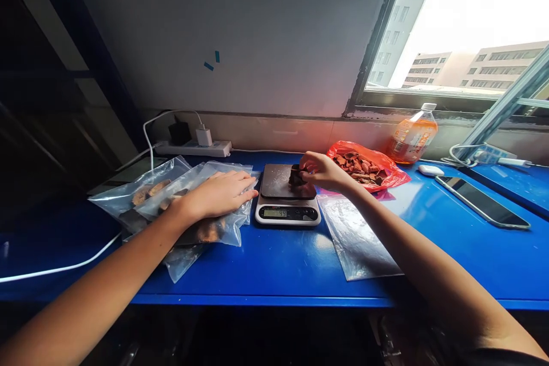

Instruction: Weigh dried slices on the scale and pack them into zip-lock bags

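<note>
My left hand lies flat, fingers stretched out, on a pile of clear plastic bags that hold brown dried slices. Beside it stands a small kitchen scale with a dark plate, pale dust on the plate and a lit digital display. Over the plate's right side, my right hand pinches dark dried pieces; whether they rest on the plate I cannot tell. Just behind that hand is an open red plastic bag full of reddish-brown dried chips. Under my right forearm lies a flat clear bag.
On the blue table, a drink bottle stands by the window, with an earphone case and a phone at right. A power strip with a white charger and cable sits along the wall.
</note>
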Available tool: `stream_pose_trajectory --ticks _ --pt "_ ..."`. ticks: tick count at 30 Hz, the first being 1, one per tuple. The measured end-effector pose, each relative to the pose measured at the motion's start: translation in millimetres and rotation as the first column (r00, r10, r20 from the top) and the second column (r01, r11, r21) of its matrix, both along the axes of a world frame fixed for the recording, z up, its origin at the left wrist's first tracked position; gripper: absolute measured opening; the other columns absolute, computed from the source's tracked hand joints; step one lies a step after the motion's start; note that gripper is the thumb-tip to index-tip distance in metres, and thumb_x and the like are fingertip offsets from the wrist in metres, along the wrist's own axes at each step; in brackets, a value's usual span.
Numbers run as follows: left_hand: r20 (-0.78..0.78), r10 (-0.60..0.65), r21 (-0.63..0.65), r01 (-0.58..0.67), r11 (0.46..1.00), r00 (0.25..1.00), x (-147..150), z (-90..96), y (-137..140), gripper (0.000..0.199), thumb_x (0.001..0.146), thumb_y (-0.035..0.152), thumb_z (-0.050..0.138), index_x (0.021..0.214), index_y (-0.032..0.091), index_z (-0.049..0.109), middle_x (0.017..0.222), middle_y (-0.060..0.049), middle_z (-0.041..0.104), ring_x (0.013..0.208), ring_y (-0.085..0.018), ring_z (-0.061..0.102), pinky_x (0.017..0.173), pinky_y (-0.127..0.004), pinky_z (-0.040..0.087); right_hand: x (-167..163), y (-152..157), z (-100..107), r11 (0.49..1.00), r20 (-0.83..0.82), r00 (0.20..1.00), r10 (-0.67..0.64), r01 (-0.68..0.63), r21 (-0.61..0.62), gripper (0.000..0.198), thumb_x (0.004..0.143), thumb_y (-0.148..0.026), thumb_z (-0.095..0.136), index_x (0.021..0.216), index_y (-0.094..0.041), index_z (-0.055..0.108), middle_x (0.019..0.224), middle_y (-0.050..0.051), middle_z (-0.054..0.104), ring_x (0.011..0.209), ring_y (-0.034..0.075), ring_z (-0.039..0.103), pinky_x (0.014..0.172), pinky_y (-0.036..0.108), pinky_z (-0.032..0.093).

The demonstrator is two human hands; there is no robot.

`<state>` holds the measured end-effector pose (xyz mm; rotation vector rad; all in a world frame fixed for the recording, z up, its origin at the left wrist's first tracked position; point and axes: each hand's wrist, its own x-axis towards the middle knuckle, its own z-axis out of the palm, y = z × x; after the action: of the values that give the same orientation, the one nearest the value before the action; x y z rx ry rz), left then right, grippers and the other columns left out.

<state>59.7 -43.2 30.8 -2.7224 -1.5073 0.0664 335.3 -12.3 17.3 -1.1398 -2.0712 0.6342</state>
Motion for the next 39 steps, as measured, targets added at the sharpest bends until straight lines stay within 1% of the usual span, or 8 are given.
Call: stream_pose_trajectory --ticks 3,7,11,15,19,24,30,39 --pt "-0.018 0.01 0.005 -0.01 1.0 1.0 0.7 -0.6 0.1 0.054 0.096 0.052 0.027 0.135 0.024 0.05 0.141 -0.007 0.051 0.124 -0.028 0.049 0.102 -0.04 0.037 16.2 2.6 -2.8 0.997 -0.197 0.978 -0.068 0.073 0.019 0.023 0.068 -0.021 0.061 0.09 -0.02 0.055 0.088 0.002 0.063 0.072 0.013 0.06 0.061 0.023 0.048" --pt "-0.023 0.008 -0.011 -0.009 1.0 1.0 1.5 -0.1 -0.7 0.055 0.096 0.053 0.026 0.137 0.024 0.049 0.141 -0.006 0.051 0.124 -0.027 0.049 0.101 -0.04 0.037 39.3 13.8 1.5 0.96 -0.437 0.856 -0.276 0.271 -0.077 0.036 0.071 -0.024 0.053 0.108 -0.022 0.056 0.089 0.003 0.065 0.076 0.015 0.064 0.065 0.027 0.054" --pt "-0.032 0.006 -0.017 -0.007 1.0 0.999 0.9 0.1 -1.8 0.057 0.096 0.052 0.025 0.14 0.022 0.046 0.143 -0.007 0.049 0.127 -0.028 0.046 0.103 -0.042 0.036 71.4 15.3 6.9 0.905 -0.571 0.719 -0.397 0.411 -0.112 0.021 0.073 -0.023 0.046 0.089 -0.019 0.06 0.093 0.008 0.068 0.092 0.02 0.067 0.075 0.031 0.057" --pt "-0.039 -0.009 -0.015 0.009 1.0 0.999 0.3 -0.1 -1.6 0.059 0.096 0.052 0.024 0.141 0.02 0.045 0.143 -0.007 0.049 0.128 -0.028 0.045 0.104 -0.043 0.035 95.2 7.9 4.9 0.878 -0.602 0.664 -0.443 0.458 -0.14 0.021 0.07 -0.018 0.048 0.085 -0.018 0.062 0.093 0.011 0.07 0.096 0.023 0.066 0.081 0.037 0.057" --pt "-0.041 -0.009 -0.016 0.009 1.0 0.999 0.4 0.6 -1.9 0.059 0.096 0.052 0.023 0.141 0.02 0.045 0.143 -0.007 0.049 0.128 -0.028 0.045 0.104 -0.043 0.035 93.6 5.0 1.4 0.875 -0.573 0.68 -0.458 0.46 -0.153 0.03 0.068 -0.015 0.048 0.092 -0.017 0.065 0.091 0.01 0.071 0.092 0.024 0.067 0.082 0.04 0.057" --pt "-0.027 -0.004 -0.018 0.003 1.0 1.0 -0.3 0.8 -2.1 0.057 0.096 0.053 0.024 0.139 0.023 0.048 0.142 -0.006 0.05 0.128 -0.028 0.046 0.103 -0.04 0.036 79.0 5.6 -1.7 0.9 -0.578 0.701 -0.416 0.407 -0.155 0.022 0.067 -0.018 0.051 0.086 -0.018 0.063 0.08 0.008 0.069 0.079 0.022 0.068 0.072 0.036 0.058" --pt "-0.026 0.001 -0.029 -0.001 1.0 1.0 -0.5 1.1 -2.2 0.058 0.096 0.053 0.024 0.14 0.023 0.046 0.144 -0.006 0.048 0.129 -0.028 0.045 0.104 -0.041 0.035 63.9 1.2 -6.4 0.835 -0.476 0.713 -0.515 0.543 -0.088 0.021 0.065 -0.02 0.054 0.086 -0.019 0.055 0.078 0.003 0.064 0.064 0.015 0.061 0.056 0.027 0.051" --pt "-0.033 -0.011 -0.024 0.011 1.0 0.999 0.5 1.4 -3.0 0.057 0.096 0.052 0.024 0.14 0.022 0.046 0.142 -0.007 0.049 0.127 -0.027 0.046 0.104 -0.042 0.035 35.4 -0.5 -18.1 0.893 -0.245 0.898 -0.365 0.412 0.183 0.022 0.066 -0.02 0.052 0.084 -0.017 0.065 0.09 0.006 0.063 0.083 0.018 0.06 0.08 0.037 0.05"
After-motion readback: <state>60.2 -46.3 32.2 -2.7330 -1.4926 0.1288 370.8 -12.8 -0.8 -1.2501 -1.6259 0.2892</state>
